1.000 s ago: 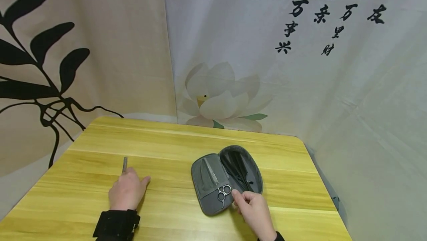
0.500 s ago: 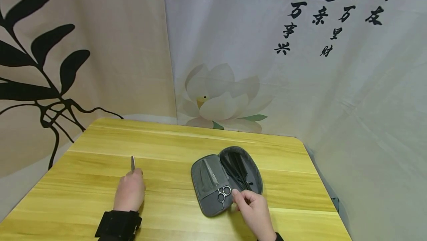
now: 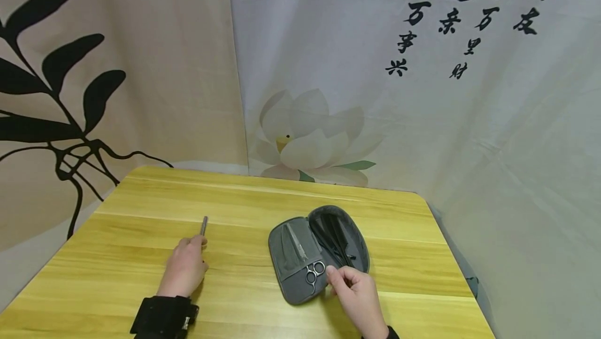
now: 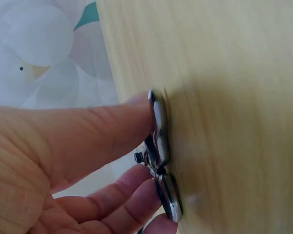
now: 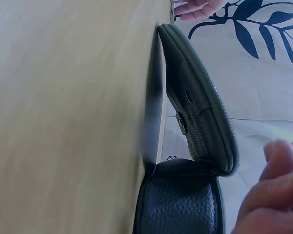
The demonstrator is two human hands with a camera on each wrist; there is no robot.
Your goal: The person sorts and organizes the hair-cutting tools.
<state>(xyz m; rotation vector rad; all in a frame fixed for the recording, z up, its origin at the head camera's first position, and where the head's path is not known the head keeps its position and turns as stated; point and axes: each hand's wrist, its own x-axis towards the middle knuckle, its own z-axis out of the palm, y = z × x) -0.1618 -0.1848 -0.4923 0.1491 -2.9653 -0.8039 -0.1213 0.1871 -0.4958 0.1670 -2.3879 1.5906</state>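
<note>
Pinching scissors point(image 4: 160, 129) in left hand point(image 3: 184, 267) above counter point(image 3: 235, 208); at right, partly hiding open grey case point(image 3: 299, 291) with loosely curled right hand point(image 3: 358, 295).

Table, yellow, wood-grained point(image 3: 244, 214), under the left hand point(image 3: 183, 267). Beyond that hand: pale cloth point(image 3: 183, 62), printed with black plant point(image 3: 71, 55), flower point(image 3: 307, 146), writing point(image 3: 449, 21).

Left hand point(image 3: 182, 268) pinching, right hand point(image 3: 358, 294) loosely curled

The left is extended forward, its back upward, thumb straight, fingertips bent opposite; the right is raised, thumb close to its bent fingers, the two well apart
</note>
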